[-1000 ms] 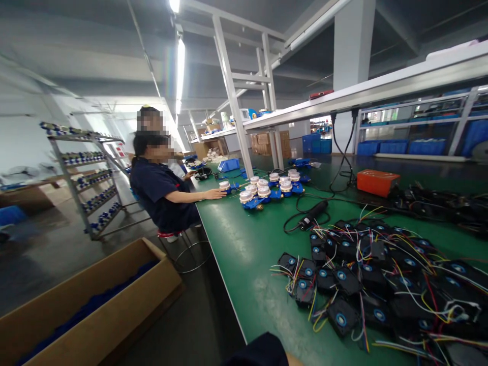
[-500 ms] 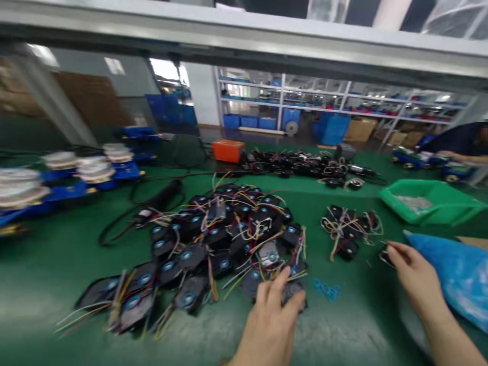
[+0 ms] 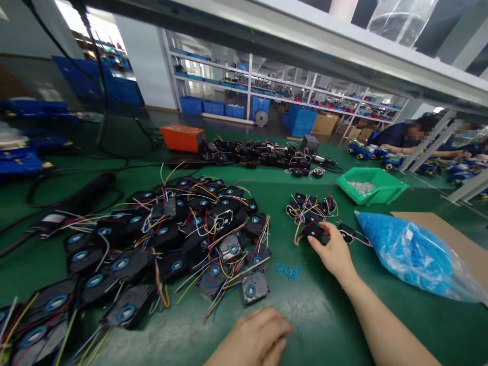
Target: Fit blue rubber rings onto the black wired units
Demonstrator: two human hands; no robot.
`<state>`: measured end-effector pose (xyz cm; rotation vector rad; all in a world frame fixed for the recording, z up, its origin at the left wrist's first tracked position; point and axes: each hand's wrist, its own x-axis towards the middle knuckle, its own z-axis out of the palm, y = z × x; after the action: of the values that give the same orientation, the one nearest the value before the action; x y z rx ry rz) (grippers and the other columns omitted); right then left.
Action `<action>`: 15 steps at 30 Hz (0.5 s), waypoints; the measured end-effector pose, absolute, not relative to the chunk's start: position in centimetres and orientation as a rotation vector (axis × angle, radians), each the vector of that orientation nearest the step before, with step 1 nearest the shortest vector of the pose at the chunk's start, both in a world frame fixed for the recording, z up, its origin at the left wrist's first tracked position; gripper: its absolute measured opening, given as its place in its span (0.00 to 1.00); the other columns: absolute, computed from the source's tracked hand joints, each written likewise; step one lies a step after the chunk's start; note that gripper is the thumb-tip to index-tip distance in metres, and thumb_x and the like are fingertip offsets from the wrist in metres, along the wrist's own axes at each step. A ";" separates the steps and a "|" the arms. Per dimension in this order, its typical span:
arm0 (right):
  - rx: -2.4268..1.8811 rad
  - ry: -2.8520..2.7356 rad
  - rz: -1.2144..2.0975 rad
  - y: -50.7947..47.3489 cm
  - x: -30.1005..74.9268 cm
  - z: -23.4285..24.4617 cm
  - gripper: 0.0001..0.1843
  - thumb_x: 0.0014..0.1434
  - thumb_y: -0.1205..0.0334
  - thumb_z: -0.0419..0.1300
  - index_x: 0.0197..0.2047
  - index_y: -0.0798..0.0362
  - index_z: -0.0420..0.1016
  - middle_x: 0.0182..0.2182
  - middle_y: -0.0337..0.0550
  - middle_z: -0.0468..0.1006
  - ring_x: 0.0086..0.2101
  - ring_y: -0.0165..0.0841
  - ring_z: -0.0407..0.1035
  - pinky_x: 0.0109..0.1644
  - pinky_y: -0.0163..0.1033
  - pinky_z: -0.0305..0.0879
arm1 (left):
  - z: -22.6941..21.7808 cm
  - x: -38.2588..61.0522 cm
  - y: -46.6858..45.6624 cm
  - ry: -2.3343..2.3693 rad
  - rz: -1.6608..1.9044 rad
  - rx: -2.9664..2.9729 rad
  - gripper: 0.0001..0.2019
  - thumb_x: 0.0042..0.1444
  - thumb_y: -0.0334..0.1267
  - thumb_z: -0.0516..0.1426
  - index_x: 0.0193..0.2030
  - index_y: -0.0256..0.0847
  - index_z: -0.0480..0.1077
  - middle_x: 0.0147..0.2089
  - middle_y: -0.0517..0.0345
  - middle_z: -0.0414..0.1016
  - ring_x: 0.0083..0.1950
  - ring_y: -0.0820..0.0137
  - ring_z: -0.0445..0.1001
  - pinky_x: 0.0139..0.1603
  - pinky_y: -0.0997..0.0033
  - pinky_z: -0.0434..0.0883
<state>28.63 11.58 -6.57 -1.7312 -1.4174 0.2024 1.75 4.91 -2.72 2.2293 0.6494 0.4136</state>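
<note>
Plainly, the right hand [image 3: 331, 249] is at a small black plastic module [image 3: 310, 231]

The broad green tabletop [image 3: 305, 315] carries the work. Its left side bears a sprawling pile of flat black plastic housings [image 3: 163, 233], many showing blue rings on their faces, with thin coloured wires strewn across them. On the right lies a clear plastic bag of bright blue pieces [image 3: 412, 254]; farther off stands a green plastic bin [image 3: 389, 190] with small pale bits inside. Far off, left of centre, sits an orange box-shaped unit [image 3: 183, 138].

Between pile and bag is a small tangled cluster of black wired parts [image 3: 307, 203], and the module lies at its near edge. The right thumb and forefinger are at the module's near and right edges; whether they pinch it or only touch it, I cannot tell. The left hand [image 3: 255, 335] is low over the near side, fingers loosely bent with nothing visible in them, just below the nearest housing. Smallest, a few loose blue rings [image 3: 292, 274] lie between pile and cluster.

The step in hand looks like taking up or setting down the module. Lifting would call for a firm pinch on its body, keeping the wires from dragging neighbours; releasing, for fingers spread clear of the tangle.
</note>
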 end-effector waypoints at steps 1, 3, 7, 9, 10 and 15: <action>-1.703 -1.384 0.231 10.9 28.3 -6.0 0.28 0.50 0.50 0.60 0.51 0.54 0.62 0.44 0.49 0.70 0.41 0.41 0.66 0.49 0.51 0.62 | -2.8 1.7 5.0 0.706 0.442 2.070 0.11 0.58 0.32 0.49 0.46 0.41 0.66 0.41 0.52 0.70 0.41 0.67 0.70 0.42 0.68 0.71; -1.552 -1.372 0.418 9.0 26.8 -4.8 0.26 0.51 0.51 0.60 0.50 0.52 0.60 0.43 0.47 0.69 0.41 0.39 0.65 0.47 0.48 0.63 | -3.4 1.6 5.2 0.728 0.542 1.687 0.16 0.57 0.41 0.53 0.52 0.41 0.63 0.45 0.49 0.68 0.43 0.65 0.70 0.44 0.64 0.71; -1.193 -1.669 0.931 4.8 22.3 -2.5 0.27 0.47 0.59 0.64 0.49 0.49 0.59 0.43 0.43 0.68 0.44 0.36 0.64 0.48 0.42 0.63 | -4.2 1.1 5.7 0.486 0.644 0.966 0.30 0.53 0.51 0.56 0.60 0.44 0.51 0.53 0.46 0.62 0.53 0.58 0.67 0.51 0.55 0.66; -1.121 -1.866 1.058 3.6 21.1 -1.7 0.33 0.42 0.62 0.68 0.51 0.49 0.60 0.45 0.42 0.68 0.44 0.36 0.64 0.49 0.41 0.62 | -3.9 0.9 5.7 0.442 0.627 0.825 0.31 0.53 0.48 0.58 0.60 0.47 0.49 0.54 0.48 0.60 0.52 0.57 0.68 0.50 0.56 0.67; -1.090 -1.928 1.104 3.5 21.0 -1.4 0.35 0.41 0.61 0.69 0.52 0.49 0.60 0.45 0.42 0.68 0.44 0.36 0.64 0.49 0.40 0.62 | -3.8 0.9 5.6 0.444 0.610 0.809 0.30 0.52 0.45 0.59 0.59 0.48 0.50 0.54 0.49 0.61 0.50 0.57 0.70 0.47 0.57 0.68; -1.363 -1.926 0.851 6.3 24.5 -2.7 0.14 0.58 0.58 0.56 0.47 0.51 0.67 0.39 0.42 0.69 0.37 0.32 0.66 0.43 0.38 0.64 | -3.5 1.2 4.9 0.485 0.524 0.790 0.24 0.55 0.39 0.57 0.55 0.49 0.52 0.53 0.49 0.59 0.48 0.55 0.71 0.36 0.60 0.73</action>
<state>24.48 6.30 -2.65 -1.3633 -1.9258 0.8513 1.25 4.88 -3.52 0.7904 0.4854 0.5240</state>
